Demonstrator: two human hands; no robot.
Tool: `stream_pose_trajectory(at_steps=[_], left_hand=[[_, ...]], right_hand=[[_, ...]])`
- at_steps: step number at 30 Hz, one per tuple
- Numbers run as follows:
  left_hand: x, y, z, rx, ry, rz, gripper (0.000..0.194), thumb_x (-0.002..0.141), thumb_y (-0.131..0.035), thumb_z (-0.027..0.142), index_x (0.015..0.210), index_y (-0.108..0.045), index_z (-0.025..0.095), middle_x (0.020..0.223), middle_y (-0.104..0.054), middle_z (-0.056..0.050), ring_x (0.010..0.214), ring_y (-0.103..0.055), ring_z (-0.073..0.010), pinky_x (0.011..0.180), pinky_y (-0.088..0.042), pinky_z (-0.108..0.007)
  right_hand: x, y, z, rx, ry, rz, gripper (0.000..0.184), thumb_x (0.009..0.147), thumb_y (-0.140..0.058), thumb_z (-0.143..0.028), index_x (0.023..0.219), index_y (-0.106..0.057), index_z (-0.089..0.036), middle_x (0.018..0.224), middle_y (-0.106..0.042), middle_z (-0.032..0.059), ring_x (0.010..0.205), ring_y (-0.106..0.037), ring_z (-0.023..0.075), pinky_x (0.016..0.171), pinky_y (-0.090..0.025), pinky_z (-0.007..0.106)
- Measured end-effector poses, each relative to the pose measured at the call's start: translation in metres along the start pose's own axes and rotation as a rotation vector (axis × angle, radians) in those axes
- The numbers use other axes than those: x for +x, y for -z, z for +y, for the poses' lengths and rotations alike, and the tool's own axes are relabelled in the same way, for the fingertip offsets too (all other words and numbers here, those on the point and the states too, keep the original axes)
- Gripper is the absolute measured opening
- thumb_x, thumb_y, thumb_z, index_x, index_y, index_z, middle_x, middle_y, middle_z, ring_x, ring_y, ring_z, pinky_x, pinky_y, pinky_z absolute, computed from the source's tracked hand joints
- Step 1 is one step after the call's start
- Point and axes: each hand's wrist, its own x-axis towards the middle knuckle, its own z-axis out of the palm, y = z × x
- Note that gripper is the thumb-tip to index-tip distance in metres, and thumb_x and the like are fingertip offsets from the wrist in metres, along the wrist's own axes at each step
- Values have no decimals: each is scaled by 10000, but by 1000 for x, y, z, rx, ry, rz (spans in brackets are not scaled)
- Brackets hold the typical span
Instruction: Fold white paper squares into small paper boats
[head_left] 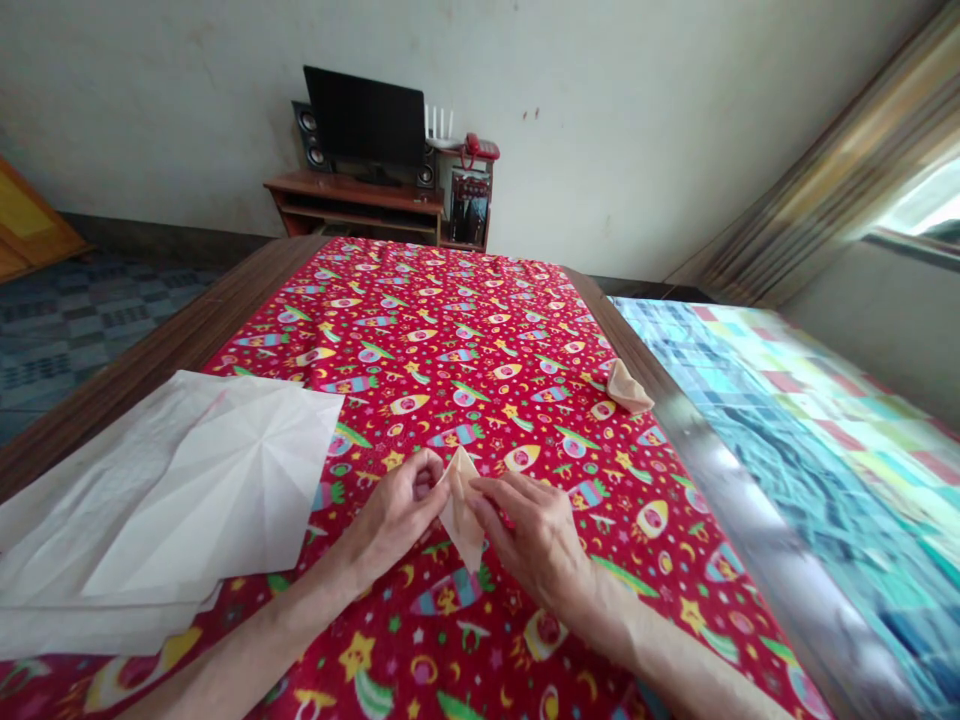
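Note:
A small folded sheet of cream paper (463, 515), shaped like a narrow diamond, is held upright between both hands over the red patterned cloth (465, 330). My left hand (401, 510) pinches its left edge between thumb and curled fingers. On the opposite edge, the thumb and fingers of my right hand (536, 530) close on the paper. To the left lies a stack of white paper sheets (300, 440), the top one creased in lines that fan out from a point. Another folded cream paper piece (628, 388) rests near the cloth's right edge.
The cloth covers a wooden table whose brown edge (172, 350) shows at the left. Beyond stands a desk (352, 195) with a black monitor (367, 115), speakers and a red telephone (480, 148). At right is a bed with a checked cover (810, 400), near a curtain (810, 180).

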Motion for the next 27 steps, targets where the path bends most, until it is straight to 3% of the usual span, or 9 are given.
stream_pose_trajectory(at_steps=[3, 7, 12, 15, 18, 20, 24, 27], left_hand=[[0, -1, 2, -5, -4, -7, 289, 801, -563, 460, 794, -470, 187, 700, -549, 21, 630, -532, -129, 553, -416, -217], [-2, -3, 4, -49, 52, -33, 306, 809, -562, 480, 786, -428, 206, 588, -495, 66, 470, -453, -93, 449, -352, -197], [-5, -5, 6, -102, 82, -102, 351, 805, -576, 524, 812, -417, 211, 558, -526, 68, 442, -483, -92, 427, -348, -182], [-5, -7, 7, -138, 57, -114, 386, 807, -552, 559, 894, -441, 199, 570, -557, 51, 441, -509, -102, 439, -383, -196], [-4, -9, 6, -148, 23, -75, 421, 823, -506, 577, 982, -436, 194, 709, -618, 1, 470, -537, -108, 442, -417, -213], [-3, -10, 3, -143, 24, -60, 440, 801, -524, 579, 1000, -438, 195, 876, -635, -48, 512, -557, -106, 448, -444, -220], [-1, -10, -4, -121, 33, -64, 431, 772, -545, 565, 962, -474, 185, 947, -623, -73, 513, -550, -89, 444, -457, -214], [0, -11, -5, -112, 37, -65, 430, 768, -542, 563, 955, -502, 178, 900, -629, -67, 515, -554, -97, 442, -455, -213]], right_hand=[[0, -1, 0, 22, -5, -1, 217, 945, -487, -316, 970, -650, -176, 780, -653, 41, 663, -601, 134, 600, -434, 231], [1, -6, 6, 117, 24, 63, 233, 929, -514, -248, 1115, -631, -168, 806, -675, 45, 653, -607, 126, 598, -451, 222], [4, -10, 16, 201, 36, 63, 202, 915, -505, -194, 961, -699, -165, 694, -664, 32, 584, -599, 113, 551, -450, 201], [9, -1, 22, 196, 11, 93, 203, 902, -509, -188, 923, -711, -175, 662, -661, 17, 552, -591, 104, 522, -442, 190], [19, 27, 42, 86, 2, 153, 224, 894, -500, -202, 956, -714, -189, 745, -700, 31, 607, -625, 119, 558, -467, 204], [29, 57, 69, -49, -63, 248, 242, 875, -504, -235, 973, -721, -193, 778, -716, 38, 639, -640, 141, 580, -476, 223], [45, 125, 150, -313, -335, 306, 330, 833, -501, -316, 1003, -731, -150, 673, -705, 61, 534, -599, 160, 477, -403, 238], [50, 158, 206, -403, -352, 196, 327, 827, -496, -287, 992, -735, -138, 783, -732, 95, 611, -629, 185, 534, -410, 258]])
